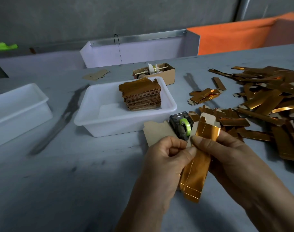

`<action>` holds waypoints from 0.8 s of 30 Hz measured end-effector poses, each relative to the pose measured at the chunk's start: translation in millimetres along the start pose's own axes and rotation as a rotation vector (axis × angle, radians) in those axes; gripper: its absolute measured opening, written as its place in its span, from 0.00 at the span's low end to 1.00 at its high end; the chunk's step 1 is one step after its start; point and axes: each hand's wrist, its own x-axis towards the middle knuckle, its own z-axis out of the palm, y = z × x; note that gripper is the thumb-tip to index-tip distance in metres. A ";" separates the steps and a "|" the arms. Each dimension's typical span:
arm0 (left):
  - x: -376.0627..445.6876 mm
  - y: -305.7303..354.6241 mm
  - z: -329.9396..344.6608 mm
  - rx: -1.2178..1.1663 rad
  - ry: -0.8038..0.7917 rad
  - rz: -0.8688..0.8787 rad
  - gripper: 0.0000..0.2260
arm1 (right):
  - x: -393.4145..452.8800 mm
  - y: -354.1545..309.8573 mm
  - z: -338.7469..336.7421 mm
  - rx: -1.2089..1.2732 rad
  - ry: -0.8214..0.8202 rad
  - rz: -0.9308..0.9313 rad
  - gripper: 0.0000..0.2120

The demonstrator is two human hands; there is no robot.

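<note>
A long gold foil carton blank (198, 166) with dashed fold lines is held between both hands above the grey table. My left hand (164, 161) pinches its left edge between thumb and fingers. My right hand (226, 154) grips it from the right, thumb on top near the folded upper end. A stack of flat gold blanks (142, 95) sits in a white plastic tray (96, 114). A tape dispenser (182, 125) with a green roll stands just beyond my hands.
A heap of folded gold cartons (266, 104) covers the table at the right. A second white tray (17, 108) stands at the left, a small cardboard box (166, 73) behind the middle tray. A plain cardboard blank (157, 131) lies by the dispenser.
</note>
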 end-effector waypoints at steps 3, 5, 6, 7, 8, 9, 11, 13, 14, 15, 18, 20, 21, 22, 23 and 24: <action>-1.7 2.2 -1.9 -0.071 -0.013 -0.016 0.03 | 0.0 -1.3 -4.4 0.057 -0.011 0.050 0.08; -3.0 1.5 -1.3 -0.011 0.036 0.031 0.01 | -0.1 -1.0 -7.1 0.059 -0.019 0.055 0.07; -4.0 0.7 0.1 0.038 0.087 0.061 0.01 | 0.0 -0.6 -7.7 0.056 -0.019 0.055 0.07; -5.3 0.2 2.5 0.088 0.145 0.100 0.01 | 0.1 0.0 -7.8 0.057 -0.016 0.057 0.07; -7.0 0.0 6.0 0.152 0.201 0.153 0.01 | 0.1 0.6 -7.5 0.058 -0.013 0.057 0.07; -8.6 -1.2 10.1 0.236 0.252 0.227 0.02 | 0.2 1.0 -6.9 0.059 -0.011 0.055 0.08; -12.0 -4.6 18.0 0.518 0.344 0.459 0.05 | -0.1 0.8 -5.0 0.075 -0.012 0.044 0.09; -13.6 -4.2 23.6 0.855 0.382 0.616 0.09 | -1.1 0.1 -3.0 0.112 -0.027 0.031 0.09; -15.8 -6.0 27.3 0.983 0.416 0.668 0.12 | -2.0 -0.2 -2.5 0.122 -0.036 0.030 0.09; -16.8 -9.3 29.4 1.025 0.440 0.707 0.14 | -2.7 -0.5 -2.6 0.129 -0.047 0.032 0.09; -15.8 -5.7 22.4 0.617 0.436 0.565 0.08 | -2.4 -0.9 -5.5 0.185 -0.064 0.039 0.09; -12.1 -7.0 16.2 0.145 0.282 0.157 0.07 | -1.9 -1.7 -6.7 0.231 -0.049 0.041 0.10; -9.8 -8.3 10.5 -0.051 0.156 -0.005 0.12 | -1.9 -2.1 -6.5 0.251 -0.042 0.037 0.10; -7.7 -9.6 4.4 -0.169 0.056 -0.106 0.15 | -2.0 -2.2 -6.0 0.263 -0.041 0.032 0.10; -6.4 -9.7 -0.5 -0.212 -0.017 -0.129 0.15 | -1.8 -2.3 -5.6 0.266 -0.049 0.032 0.10; -6.3 -8.7 -4.2 -0.200 -0.050 -0.107 0.13 | -1.3 -2.7 -5.8 0.262 -0.055 0.039 0.10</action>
